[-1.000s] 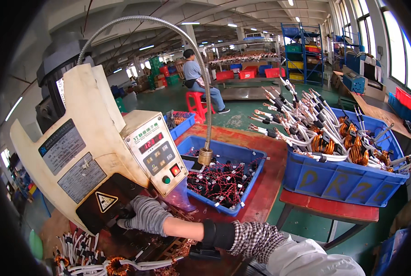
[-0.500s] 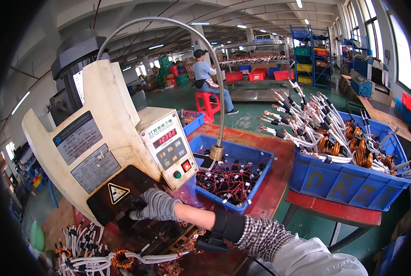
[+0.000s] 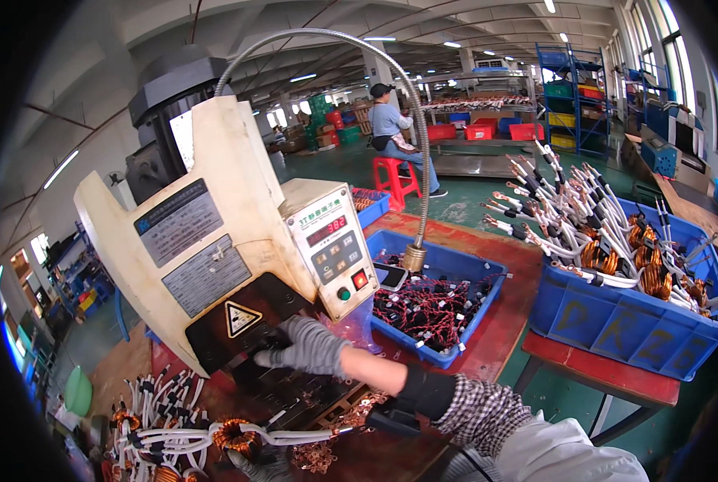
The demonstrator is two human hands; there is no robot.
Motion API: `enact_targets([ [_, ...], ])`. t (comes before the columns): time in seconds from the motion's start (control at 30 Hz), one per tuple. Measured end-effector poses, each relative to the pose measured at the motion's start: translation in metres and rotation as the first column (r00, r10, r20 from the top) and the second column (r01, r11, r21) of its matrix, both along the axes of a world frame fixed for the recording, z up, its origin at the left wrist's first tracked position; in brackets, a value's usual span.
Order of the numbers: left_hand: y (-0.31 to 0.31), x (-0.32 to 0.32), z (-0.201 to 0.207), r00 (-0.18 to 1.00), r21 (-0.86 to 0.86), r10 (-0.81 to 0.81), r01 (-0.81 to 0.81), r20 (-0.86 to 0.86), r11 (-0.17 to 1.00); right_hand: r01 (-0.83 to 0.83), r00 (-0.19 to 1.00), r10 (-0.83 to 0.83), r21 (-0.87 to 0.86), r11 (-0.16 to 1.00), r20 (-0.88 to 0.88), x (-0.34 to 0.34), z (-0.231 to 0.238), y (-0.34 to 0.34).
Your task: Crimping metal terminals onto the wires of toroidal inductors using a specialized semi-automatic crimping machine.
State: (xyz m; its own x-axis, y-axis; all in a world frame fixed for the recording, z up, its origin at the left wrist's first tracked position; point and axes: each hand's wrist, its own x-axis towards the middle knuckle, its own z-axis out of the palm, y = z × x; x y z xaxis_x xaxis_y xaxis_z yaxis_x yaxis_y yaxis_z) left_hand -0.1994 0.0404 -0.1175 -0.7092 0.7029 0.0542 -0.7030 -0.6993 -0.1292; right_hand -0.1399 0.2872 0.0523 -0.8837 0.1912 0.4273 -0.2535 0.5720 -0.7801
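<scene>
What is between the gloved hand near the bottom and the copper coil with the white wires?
Nothing visible. The left hand touches the copper coil from below at the lower edge. The coil's white wires run right toward the cream machine, where the right hand rests at the black guard.

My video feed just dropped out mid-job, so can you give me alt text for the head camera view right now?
A gloved right hand reaches under the cream-coloured benchtop press, while the gloved left hand at the lower edge holds a copper coil with white leads. Blue bins hold red-and-black wires and more coils; a person sits on a red stool behind.
</scene>
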Motion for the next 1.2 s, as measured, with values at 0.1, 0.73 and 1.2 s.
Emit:
enact_targets([
  [0.1,0.005,0.012,0.013,0.905,-0.373,0.111,-0.278,-0.411,0.885,-0.032,0.996,0.039,-0.078,0.996,0.082,0.003,0.005,0.000],
  [0.73,0.016,0.017,0.023,0.718,-0.374,0.306,-0.619,-0.625,0.690,0.045,0.970,-0.178,-0.600,0.799,-0.164,0.066,-0.096,0.017],
  [1.2,0.015,0.010,0.019,0.756,-0.339,0.290,-0.555,-0.586,0.760,-0.007,0.999,0.027,-0.590,0.807,0.025,0.094,-0.116,0.015],
])
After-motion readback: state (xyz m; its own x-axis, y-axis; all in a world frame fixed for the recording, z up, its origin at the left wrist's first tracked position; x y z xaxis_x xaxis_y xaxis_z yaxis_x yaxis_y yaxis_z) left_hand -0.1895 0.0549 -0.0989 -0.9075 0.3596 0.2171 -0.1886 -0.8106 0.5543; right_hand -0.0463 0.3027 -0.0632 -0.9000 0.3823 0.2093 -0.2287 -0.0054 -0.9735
